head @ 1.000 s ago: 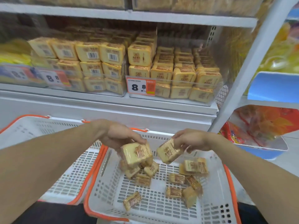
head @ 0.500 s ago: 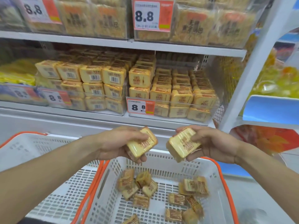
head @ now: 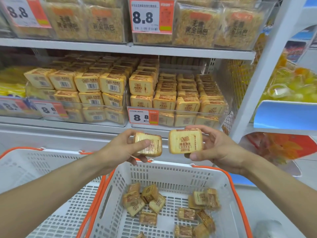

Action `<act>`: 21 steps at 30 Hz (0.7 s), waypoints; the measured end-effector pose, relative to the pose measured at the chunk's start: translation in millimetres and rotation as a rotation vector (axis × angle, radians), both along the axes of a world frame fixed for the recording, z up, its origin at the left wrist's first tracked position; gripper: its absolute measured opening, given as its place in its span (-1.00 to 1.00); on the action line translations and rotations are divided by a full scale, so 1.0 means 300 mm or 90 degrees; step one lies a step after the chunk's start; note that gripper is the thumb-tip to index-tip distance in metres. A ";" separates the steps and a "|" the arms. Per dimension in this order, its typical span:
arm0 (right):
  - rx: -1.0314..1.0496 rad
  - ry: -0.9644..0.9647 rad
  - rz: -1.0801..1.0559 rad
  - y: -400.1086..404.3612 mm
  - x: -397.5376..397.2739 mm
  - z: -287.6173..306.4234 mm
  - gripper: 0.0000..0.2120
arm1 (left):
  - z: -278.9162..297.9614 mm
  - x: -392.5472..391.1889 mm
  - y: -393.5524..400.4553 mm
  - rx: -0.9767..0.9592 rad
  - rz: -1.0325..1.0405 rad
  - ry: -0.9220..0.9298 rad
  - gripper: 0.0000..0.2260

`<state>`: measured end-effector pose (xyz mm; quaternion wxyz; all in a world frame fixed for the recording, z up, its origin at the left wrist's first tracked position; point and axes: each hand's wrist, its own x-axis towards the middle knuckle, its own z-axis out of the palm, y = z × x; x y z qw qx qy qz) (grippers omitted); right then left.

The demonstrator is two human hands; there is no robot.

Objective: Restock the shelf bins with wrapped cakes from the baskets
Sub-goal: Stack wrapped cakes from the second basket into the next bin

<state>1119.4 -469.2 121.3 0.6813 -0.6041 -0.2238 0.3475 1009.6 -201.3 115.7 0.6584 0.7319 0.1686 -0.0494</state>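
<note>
Our left hand (head: 120, 150) and right hand (head: 217, 148) each grip yellow wrapped square cake (head: 148, 144), (head: 185, 141), now lifted from white plastic basket (head: 171, 170) up near clear shelf bin (head: 178, 117); next, we put them in.

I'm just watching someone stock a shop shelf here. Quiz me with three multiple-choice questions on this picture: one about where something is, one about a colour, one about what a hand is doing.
1. Where do the loose wrapped cakes lie?
A. on the floor
B. in the white basket
C. on the top shelf

2. What colour are the basket's handles?
A. orange
B. green
C. black

3. What is the right hand doing?
A. hanging idle
B. pressing the price tag
C. holding one wrapped cake

Answers: 1 B, they sit on the basket's slotted bottom. 2 A, orange bands run along its rim. 3 C, its fingers and thumb grip the cake's edges.
</note>
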 end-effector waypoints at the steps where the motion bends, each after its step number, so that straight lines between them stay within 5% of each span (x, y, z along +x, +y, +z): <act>1: 0.002 -0.007 -0.010 0.007 -0.001 -0.007 -0.16 | 0.003 0.000 -0.010 -0.025 0.004 -0.009 -0.62; 6: 0.040 -0.014 -0.092 0.045 -0.020 -0.037 0.00 | 0.024 -0.003 -0.054 -0.173 -0.013 -0.009 -0.71; 11: 0.037 -0.070 -0.125 0.115 -0.061 -0.056 -0.19 | 0.057 -0.007 -0.101 -0.284 -0.134 0.015 -0.47; 17: 0.018 -0.001 -0.026 0.150 -0.110 -0.040 -0.47 | 0.043 0.009 -0.144 -0.121 -0.114 -0.027 -0.40; 21: 0.008 0.104 0.001 0.146 -0.104 -0.035 -0.32 | 0.038 0.017 -0.159 0.018 -0.072 -0.113 -0.27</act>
